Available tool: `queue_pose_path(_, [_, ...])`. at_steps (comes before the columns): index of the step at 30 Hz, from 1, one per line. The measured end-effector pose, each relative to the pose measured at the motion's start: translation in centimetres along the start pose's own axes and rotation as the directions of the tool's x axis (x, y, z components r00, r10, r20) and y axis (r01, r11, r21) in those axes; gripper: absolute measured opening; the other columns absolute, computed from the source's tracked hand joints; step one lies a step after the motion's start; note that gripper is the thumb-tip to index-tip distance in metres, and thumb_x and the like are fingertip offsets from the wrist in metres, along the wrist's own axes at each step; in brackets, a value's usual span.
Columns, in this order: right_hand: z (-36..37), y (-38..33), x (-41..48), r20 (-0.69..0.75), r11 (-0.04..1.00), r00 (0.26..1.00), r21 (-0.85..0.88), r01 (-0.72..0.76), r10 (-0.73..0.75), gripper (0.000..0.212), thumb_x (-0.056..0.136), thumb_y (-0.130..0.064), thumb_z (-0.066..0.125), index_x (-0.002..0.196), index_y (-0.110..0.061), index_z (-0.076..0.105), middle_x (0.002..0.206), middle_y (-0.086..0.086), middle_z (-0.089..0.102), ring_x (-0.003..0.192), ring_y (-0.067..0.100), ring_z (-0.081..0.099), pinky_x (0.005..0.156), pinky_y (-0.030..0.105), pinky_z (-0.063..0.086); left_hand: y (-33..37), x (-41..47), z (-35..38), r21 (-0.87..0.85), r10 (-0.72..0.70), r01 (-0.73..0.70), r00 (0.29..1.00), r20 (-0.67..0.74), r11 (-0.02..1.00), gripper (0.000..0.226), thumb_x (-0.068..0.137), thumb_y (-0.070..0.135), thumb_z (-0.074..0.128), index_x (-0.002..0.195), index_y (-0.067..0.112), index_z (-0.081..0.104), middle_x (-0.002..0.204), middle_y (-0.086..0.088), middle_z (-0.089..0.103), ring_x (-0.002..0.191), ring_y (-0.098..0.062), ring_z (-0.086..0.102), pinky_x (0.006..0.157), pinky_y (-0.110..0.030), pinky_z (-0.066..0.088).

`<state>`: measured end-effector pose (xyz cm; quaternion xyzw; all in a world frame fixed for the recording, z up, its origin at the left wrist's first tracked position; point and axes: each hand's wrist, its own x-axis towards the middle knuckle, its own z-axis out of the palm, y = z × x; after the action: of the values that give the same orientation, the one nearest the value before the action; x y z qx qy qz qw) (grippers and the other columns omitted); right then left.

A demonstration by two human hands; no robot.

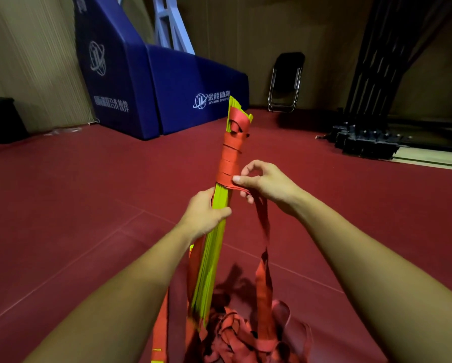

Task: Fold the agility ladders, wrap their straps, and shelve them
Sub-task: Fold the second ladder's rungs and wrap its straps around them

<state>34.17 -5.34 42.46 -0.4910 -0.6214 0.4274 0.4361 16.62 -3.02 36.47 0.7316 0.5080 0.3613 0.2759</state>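
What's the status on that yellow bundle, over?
Left hand grips yellow rung bundle. Right hand pinches red strap, wrap partway down. Loose strap heap below, not yet wrapped.

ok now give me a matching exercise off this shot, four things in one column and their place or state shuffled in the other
Things
1. left hand
2. right hand
3. folding chair
4. strap heap

Place or state
A. stands against the far wall
B. lies on the red floor
C. grips the yellow rungs below the wrap
D. pinches the red strap at the wrap's lower edge

Pairs: 1-C, 2-D, 3-A, 4-B
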Motion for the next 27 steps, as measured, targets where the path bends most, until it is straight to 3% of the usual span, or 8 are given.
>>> queue_pose_path(3, [-0.2, -0.3, -0.1, 0.153, 0.996, 0.987, 0.073, -0.06, 0.048, 0.014, 0.097, -0.016, 0.06, 0.089, -0.007, 0.053, 0.077, 0.015, 0.068, 0.055, 0.017, 0.062, 0.051, 0.02, 0.047, 0.2, -0.1, -0.2, 0.063, -0.018, 0.019, 0.999, -0.032, 0.998, 0.017, 0.075, 0.021, 0.071, 0.086, 0.011, 0.065, 0.067, 0.0, 0.061, 0.064, -0.019, 0.054, 0.063, -0.033, 0.042])
queue_pose_path(6, [-0.3, -0.1, 0.0, 0.319, 0.956, 0.933, 0.181, -0.232, 0.166, 0.015, 0.1, -0.019, 0.052, 0.09, -0.012, 0.061, 0.093, 0.013, 0.073, 0.077, 0.021, 0.07, 0.08, 0.03, 0.053, 0.1, -0.2, -0.2, 0.112, -0.019, 0.024, 0.999, -0.039, 0.993, 0.018, 0.079, 0.011, 0.073, 0.073, 0.021, 0.059, 0.063, 0.006, 0.059, 0.062, -0.014, 0.052, 0.057, -0.023, 0.038])
queue_pose_path(11, [-0.9, 0.4, -0.2, 0.449, 0.895, 0.875, 0.292, -0.337, 0.182, 0.023, 0.096, -0.021, 0.051, 0.107, -0.01, 0.068, 0.113, 0.014, 0.072, 0.112, 0.03, 0.064, 0.117, 0.045, 0.032, 0.6, -0.4, -0.2, 0.159, 0.013, -0.006, 0.999, -0.038, 0.987, 0.032, 0.076, 0.005, 0.071, 0.064, 0.023, 0.048, 0.061, 0.01, 0.052, 0.065, -0.019, 0.048, 0.061, -0.026, 0.033])
queue_pose_path(14, [-1.2, 0.3, -0.6, 0.496, 0.89, 0.848, 0.28, -0.36, 0.187, 0.02, 0.088, -0.018, 0.056, 0.089, -0.013, 0.075, 0.105, 0.014, 0.074, 0.1, 0.026, 0.069, 0.108, 0.038, 0.044, 0.6, -0.3, 0.0, 0.182, 0.052, -0.049, 0.999, -0.015, 0.982, 0.023, 0.079, 0.012, 0.074, 0.07, 0.022, 0.055, 0.07, 0.004, 0.056, 0.074, -0.026, 0.057, 0.064, -0.028, 0.033])
queue_pose_path(17, [-1.7, 0.3, -0.3, 0.438, 0.911, 0.87, 0.219, -0.348, 0.227, 0.016, 0.089, -0.006, 0.059, 0.073, -0.008, 0.062, 0.09, 0.014, 0.073, 0.083, 0.019, 0.07, 0.083, 0.028, 0.053, 0.5, -0.3, 0.1, 0.179, 0.055, -0.05, 0.998, -0.025, 0.983, 0.012, 0.079, 0.016, 0.076, 0.079, 0.018, 0.063, 0.076, 0.0, 0.055, 0.075, -0.022, 0.053, 0.066, -0.028, 0.032])
queue_pose_path(21, [-1.6, 0.5, 0.1, 0.243, 0.968, 0.942, 0.039, -0.248, 0.231, 0.008, 0.095, 0.005, 0.054, 0.095, -0.003, 0.053, 0.076, 0.013, 0.069, 0.062, 0.015, 0.065, 0.061, 0.022, 0.054, 0.2, -0.1, 0.0, 0.16, 0.071, -0.07, 0.997, 0.001, 0.985, 0.016, 0.074, 0.022, 0.076, 0.076, 0.02, 0.06, 0.078, -0.006, 0.058, 0.072, -0.021, 0.052, 0.063, -0.029, 0.03])
queue_pose_path(23, [-1.0, 0.7, 0.2, 0.17, 0.987, 0.973, -0.061, -0.147, 0.155, 0.012, 0.096, 0.005, 0.053, 0.105, -0.003, 0.053, 0.072, 0.009, 0.063, 0.053, 0.011, 0.056, 0.053, 0.019, 0.047, 0.1, 0.0, 0.0, 0.068, 0.067, -0.068, 0.998, 0.01, 0.995, 0.021, 0.072, 0.02, 0.079, 0.089, 0.02, 0.066, 0.079, -0.003, 0.066, 0.071, -0.018, 0.056, 0.066, -0.033, 0.041])
queue_pose_path(27, [-0.7, 1.1, 0.3, 0.112, 0.999, 0.993, -0.038, -0.024, 0.028, 0.009, 0.099, -0.001, 0.052, 0.093, -0.008, 0.055, 0.069, 0.003, 0.055, 0.057, 0.011, 0.048, 0.057, 0.019, 0.042, 0.7, -0.1, 0.0, -0.236, -0.04, 0.049, 0.998, 0.042, 0.971, 0.056, 0.072, 0.005, 0.083, 0.118, 0.021, 0.056, 0.104, -0.006, 0.07, 0.089, -0.017, 0.066, 0.083, -0.035, 0.054])
